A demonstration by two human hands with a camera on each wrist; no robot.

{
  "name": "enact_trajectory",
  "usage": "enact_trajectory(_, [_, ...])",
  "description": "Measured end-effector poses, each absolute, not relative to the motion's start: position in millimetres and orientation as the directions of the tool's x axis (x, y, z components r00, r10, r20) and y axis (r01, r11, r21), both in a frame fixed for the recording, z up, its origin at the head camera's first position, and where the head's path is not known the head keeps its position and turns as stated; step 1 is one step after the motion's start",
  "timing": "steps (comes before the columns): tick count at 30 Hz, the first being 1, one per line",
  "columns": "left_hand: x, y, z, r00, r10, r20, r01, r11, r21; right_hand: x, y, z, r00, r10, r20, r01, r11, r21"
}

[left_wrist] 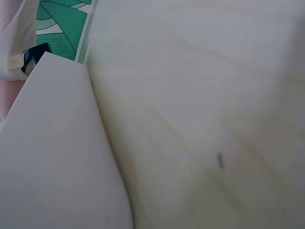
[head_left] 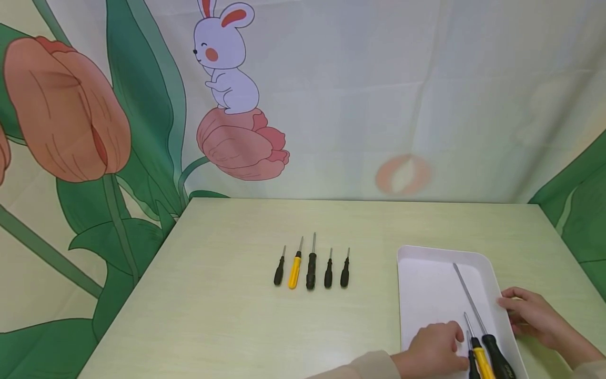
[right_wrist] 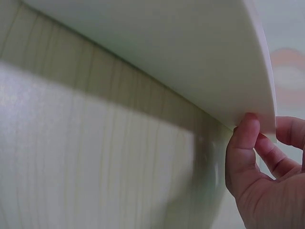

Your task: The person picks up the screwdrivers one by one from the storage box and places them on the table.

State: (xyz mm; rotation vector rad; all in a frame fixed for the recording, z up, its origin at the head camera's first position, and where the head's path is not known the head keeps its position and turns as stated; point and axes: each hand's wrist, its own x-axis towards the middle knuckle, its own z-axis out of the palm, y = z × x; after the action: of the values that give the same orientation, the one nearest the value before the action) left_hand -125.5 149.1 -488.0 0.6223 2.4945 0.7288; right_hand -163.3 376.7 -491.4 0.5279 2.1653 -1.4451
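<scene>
My right hand (head_left: 532, 316) grips the right rim of a white tray (head_left: 428, 284), thumb on one side and fingers on the other in the right wrist view. Inside the tray, my left hand (head_left: 433, 347) hovers palm down with loosely bent fingers, its tips right beside a small black screwdriver (head_left: 473, 363). Beside that one lie a yellow-handled screwdriver (head_left: 483, 360) and a long black-handled screwdriver (head_left: 497, 358), shafts pointing away from me. The left wrist view has the tray's outer wall (left_wrist: 62, 143) but not the hand.
Left of the tray, several screwdrivers stand in a row on the pale wooden table (head_left: 213, 316), tips away: black ones such as this larger one (head_left: 311, 271), and one yellow-handled screwdriver (head_left: 295, 271). Behind the table hangs a printed curtain (head_left: 350, 105).
</scene>
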Motion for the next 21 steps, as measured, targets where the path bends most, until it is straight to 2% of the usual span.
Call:
enact_trajectory(6, [-122, 153, -490, -0.782, 0.505, -0.366, 0.213, 0.768, 0.604, -164, 377, -492, -0.806, 0.051, -0.590, 0.565, 0.363, -0.741])
enact_trajectory(10, [-120, 155, -493, -0.783, 0.507, -0.360, 0.229, 0.773, 0.592, -165, 377, -492, -0.805, 0.053, -0.591, 0.567, 0.365, -0.738])
enact_trajectory(21, [-119, 161, -491, -0.762, 0.496, -0.416, 0.154, 0.764, 0.627, -165, 376, -491, -0.800, 0.054, -0.597, 0.573, 0.365, -0.734])
